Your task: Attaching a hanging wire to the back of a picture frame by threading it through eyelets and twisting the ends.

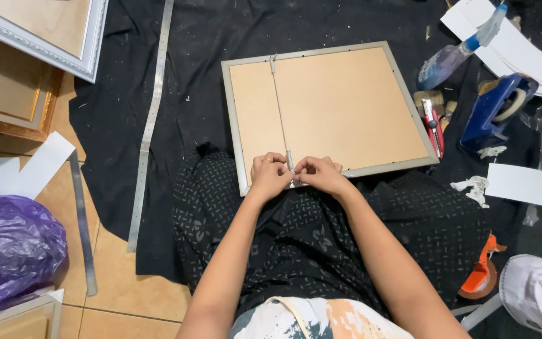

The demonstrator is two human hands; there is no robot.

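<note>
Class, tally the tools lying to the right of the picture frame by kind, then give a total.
Spray bottle: 1
Blue tape dispenser: 1
Orange tape dispenser: 1
Red utility knife: 1
Brush: 1
Total: 5

Setting: a picture-framing workspace laid out on the floor of a home or small workshop. Evidence: black cloth (pixel 202 37) spread over tan floor tiles (pixel 117 295); silver-edged square frame lying face down, brown backing board up (pixel 346 107); ornate white frame (pixel 92 59) and gold wooden frame (pixel 7 107) stacked at one corner; long metal rulers (pixel 148 125); blue tape dispenser (pixel 494 110); red utility knife (pixel 433 129); spray bottle (pixel 450 56); white card offcuts (pixel 515 44).
</note>
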